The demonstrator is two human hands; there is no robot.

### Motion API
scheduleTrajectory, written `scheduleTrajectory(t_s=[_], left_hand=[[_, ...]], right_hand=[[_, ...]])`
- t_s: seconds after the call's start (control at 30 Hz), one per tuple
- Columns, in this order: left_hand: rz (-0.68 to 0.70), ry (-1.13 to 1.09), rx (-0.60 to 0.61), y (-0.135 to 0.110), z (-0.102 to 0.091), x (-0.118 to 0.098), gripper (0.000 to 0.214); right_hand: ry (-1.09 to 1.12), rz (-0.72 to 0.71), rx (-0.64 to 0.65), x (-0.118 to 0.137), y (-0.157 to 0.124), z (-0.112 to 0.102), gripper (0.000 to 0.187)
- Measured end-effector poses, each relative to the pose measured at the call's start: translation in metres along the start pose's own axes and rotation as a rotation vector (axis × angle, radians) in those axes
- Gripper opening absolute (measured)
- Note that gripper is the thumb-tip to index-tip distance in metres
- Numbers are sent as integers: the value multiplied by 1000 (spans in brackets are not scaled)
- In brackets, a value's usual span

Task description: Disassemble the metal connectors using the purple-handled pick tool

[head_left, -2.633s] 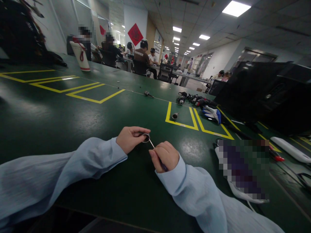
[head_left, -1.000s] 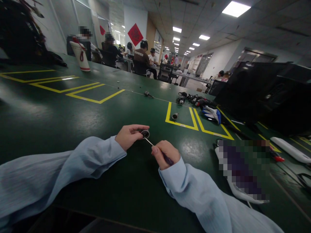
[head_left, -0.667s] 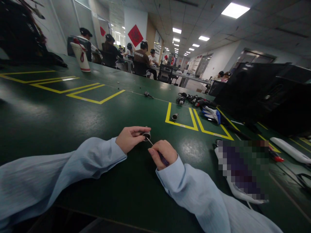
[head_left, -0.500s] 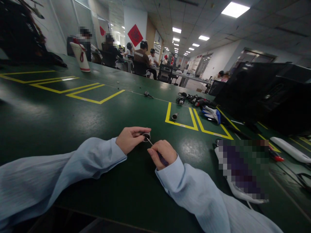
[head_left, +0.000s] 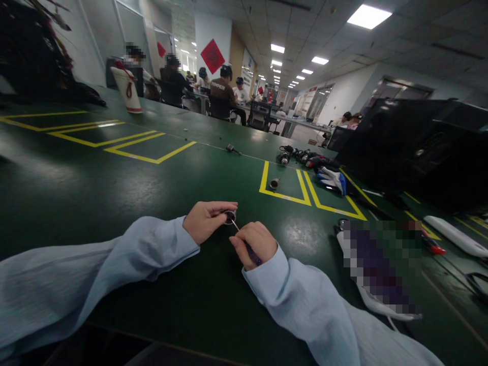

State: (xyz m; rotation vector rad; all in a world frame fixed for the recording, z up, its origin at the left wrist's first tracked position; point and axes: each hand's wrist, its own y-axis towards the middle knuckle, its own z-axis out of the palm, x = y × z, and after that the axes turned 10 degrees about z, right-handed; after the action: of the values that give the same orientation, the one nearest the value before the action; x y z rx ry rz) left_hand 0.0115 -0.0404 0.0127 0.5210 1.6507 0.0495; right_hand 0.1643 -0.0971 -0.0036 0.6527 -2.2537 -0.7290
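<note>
My left hand point(head_left: 206, 221) rests on the green table point(head_left: 114, 193) and pinches a small round metal part point(head_left: 229, 217) between thumb and fingers. Just to its right, my right hand point(head_left: 254, 243) is closed around a thin screwdriver with a purple handle point(head_left: 252, 252). The thin metal shaft point(head_left: 235, 225) of that tool runs up to the round part and its tip touches it. Both forearms lie on the table in light blue sleeves.
A small metal cylinder point(head_left: 274, 183) lies inside a yellow-taped box. Further back lie dark parts point(head_left: 293, 154), a white and blue glove point(head_left: 333, 179) and a small piece point(head_left: 230, 148). A paper cup point(head_left: 127, 89) stands far left. Dark equipment point(head_left: 419, 147) fills the right. People sit behind.
My right hand has drawn in closer to the left hand, so the screwdriver's shaft looks shorter. The round part has turned slightly in my left fingers. Both hands stay in the same spot.
</note>
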Motion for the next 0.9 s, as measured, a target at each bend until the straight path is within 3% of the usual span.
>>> scheduleTrajectory(t_s=[0.33,0.9], left_hand=[[43,68,-13,1,-1,0,27],[-6,-37,-39,1,1,-4,30]], right_hand=[[22,44,-10,2,-2,-1,18],[-42,19,11,-3,-4,5,17]])
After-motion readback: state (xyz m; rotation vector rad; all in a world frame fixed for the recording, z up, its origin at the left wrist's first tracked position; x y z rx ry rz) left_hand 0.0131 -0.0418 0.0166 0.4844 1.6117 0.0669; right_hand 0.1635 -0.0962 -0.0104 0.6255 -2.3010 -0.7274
